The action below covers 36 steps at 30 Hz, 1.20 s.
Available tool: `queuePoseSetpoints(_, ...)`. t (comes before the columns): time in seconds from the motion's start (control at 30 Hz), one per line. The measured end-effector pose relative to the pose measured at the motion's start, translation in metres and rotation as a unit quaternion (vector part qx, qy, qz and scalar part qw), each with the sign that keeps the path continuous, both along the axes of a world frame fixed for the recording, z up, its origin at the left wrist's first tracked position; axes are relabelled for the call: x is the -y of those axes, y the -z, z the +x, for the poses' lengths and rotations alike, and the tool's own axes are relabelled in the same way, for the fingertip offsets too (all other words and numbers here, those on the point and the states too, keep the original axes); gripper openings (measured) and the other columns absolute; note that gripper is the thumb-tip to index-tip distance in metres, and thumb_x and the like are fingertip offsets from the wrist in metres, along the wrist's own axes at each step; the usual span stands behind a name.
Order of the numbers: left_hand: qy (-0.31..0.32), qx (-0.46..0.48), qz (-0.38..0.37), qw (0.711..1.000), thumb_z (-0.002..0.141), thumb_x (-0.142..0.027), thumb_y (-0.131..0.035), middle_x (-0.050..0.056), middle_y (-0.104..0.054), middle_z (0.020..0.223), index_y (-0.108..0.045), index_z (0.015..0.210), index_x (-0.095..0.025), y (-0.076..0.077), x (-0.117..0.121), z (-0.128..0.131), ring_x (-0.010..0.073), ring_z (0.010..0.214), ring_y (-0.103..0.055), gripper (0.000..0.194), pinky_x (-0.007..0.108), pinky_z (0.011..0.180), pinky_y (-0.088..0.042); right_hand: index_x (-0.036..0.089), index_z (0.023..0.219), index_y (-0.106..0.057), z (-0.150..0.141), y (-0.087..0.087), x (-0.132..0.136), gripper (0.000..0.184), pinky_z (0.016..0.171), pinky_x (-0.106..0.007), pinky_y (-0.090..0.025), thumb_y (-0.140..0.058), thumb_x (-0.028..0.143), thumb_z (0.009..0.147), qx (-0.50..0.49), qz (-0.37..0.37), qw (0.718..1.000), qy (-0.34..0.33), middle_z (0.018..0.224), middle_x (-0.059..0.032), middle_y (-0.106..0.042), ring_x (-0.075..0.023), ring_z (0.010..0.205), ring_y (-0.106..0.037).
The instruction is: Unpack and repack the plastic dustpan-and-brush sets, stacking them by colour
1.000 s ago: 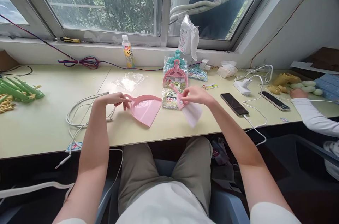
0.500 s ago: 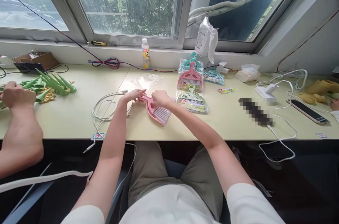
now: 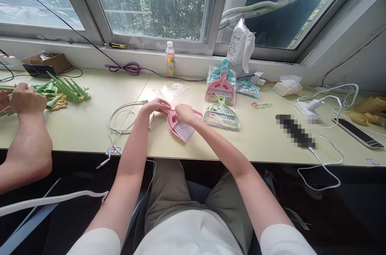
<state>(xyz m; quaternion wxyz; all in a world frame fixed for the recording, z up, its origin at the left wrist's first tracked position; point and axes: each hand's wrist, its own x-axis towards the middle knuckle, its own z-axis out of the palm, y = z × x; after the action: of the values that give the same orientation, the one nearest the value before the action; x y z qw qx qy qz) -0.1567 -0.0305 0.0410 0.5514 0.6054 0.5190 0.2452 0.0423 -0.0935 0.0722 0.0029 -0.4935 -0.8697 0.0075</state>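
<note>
A small pink dustpan (image 3: 177, 121) lies on the pale table (image 3: 90, 126) in front of me, with a little white-bristled brush (image 3: 184, 129) set inside it. My left hand (image 3: 156, 105) pinches the dustpan's handle end at the left. My right hand (image 3: 184, 112) is closed on the brush handle over the pan. Just right of them lies a bagged green dustpan set (image 3: 221, 115).
Bagged pink and teal dustpan sets (image 3: 220, 86) stand further back, near an empty clear bag (image 3: 170, 90) and a bottle (image 3: 170, 58). A white cable (image 3: 122, 120) coils at the left. Another person's hand (image 3: 27, 100) works with green plastic pieces (image 3: 64, 92). Phones and chargers lie at the right.
My right hand brought the brush from the right down into the pink dustpan, and both hands now hold the pair together. My view turned left, showing the other person's hand.
</note>
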Motion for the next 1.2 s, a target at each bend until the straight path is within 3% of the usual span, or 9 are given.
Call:
queuePoseSetpoints(0.33,-0.003,-0.006,-0.008,1.000,0.050,-0.031,-0.094,0.010,-0.075,0.085,-0.076,0.088,-0.013,0.001,-0.004,-0.001,0.0221,0.079,-0.073,0.045,0.038,0.088,-0.057,0.009,0.112,-0.069,-0.010,-0.017,0.011,0.032,0.080,-0.028,-0.052,-0.073,0.022,0.084,0.000,-0.047,0.998,0.035,0.116,-0.0185,-0.070,-0.0270,0.107,-0.068)
queuePoseSetpoints(0.53,0.010,-0.010,0.009,1.000,0.061,-0.035,-0.088,0.011,-0.076,0.095,-0.077,0.098,-0.016,0.004,-0.001,-0.005,0.0211,0.086,-0.072,0.043,0.032,0.083,-0.056,0.011,0.114,-0.068,-0.008,-0.013,0.012,0.025,0.083,-0.027,-0.051,-0.059,0.020,0.093,-0.017,-0.027,0.999,0.015,0.117,-0.0168,-0.069,-0.0252,0.108,-0.067)
queuePoseSetpoints(0.77,0.016,-0.002,-0.004,1.000,0.055,-0.033,-0.091,0.011,-0.076,0.091,-0.078,0.096,-0.014,0.000,0.001,-0.006,0.0201,0.079,-0.071,0.046,0.035,0.085,-0.056,0.010,0.109,-0.071,-0.011,-0.011,0.008,0.029,0.079,-0.028,-0.052,-0.073,0.028,0.086,-0.032,-0.048,0.998,0.004,0.108,-0.0167,-0.071,-0.0273,0.101,-0.069)
queuePoseSetpoints(0.9,0.008,-0.007,-0.011,1.000,0.055,-0.033,-0.091,0.011,-0.075,0.083,-0.078,0.093,-0.013,0.000,-0.003,-0.006,0.0212,0.078,-0.072,0.045,0.037,0.087,-0.056,0.009,0.111,-0.071,-0.013,-0.013,0.008,0.034,0.080,-0.028,-0.053,-0.078,0.024,0.081,-0.040,-0.047,0.998,0.005,0.105,-0.0176,-0.072,-0.0278,0.100,-0.070)
queuePoseSetpoints(1.2,0.029,0.004,-0.002,1.000,0.069,-0.051,-0.081,0.014,-0.076,0.103,-0.073,0.116,-0.016,0.002,0.005,-0.015,0.0222,0.090,-0.073,0.059,0.033,0.088,-0.056,0.009,0.115,-0.068,-0.014,-0.019,0.014,0.038,0.083,-0.028,-0.053,-0.078,0.019,0.080,-0.028,-0.049,0.998,0.015,0.110,-0.0183,-0.070,-0.0275,0.104,-0.069)
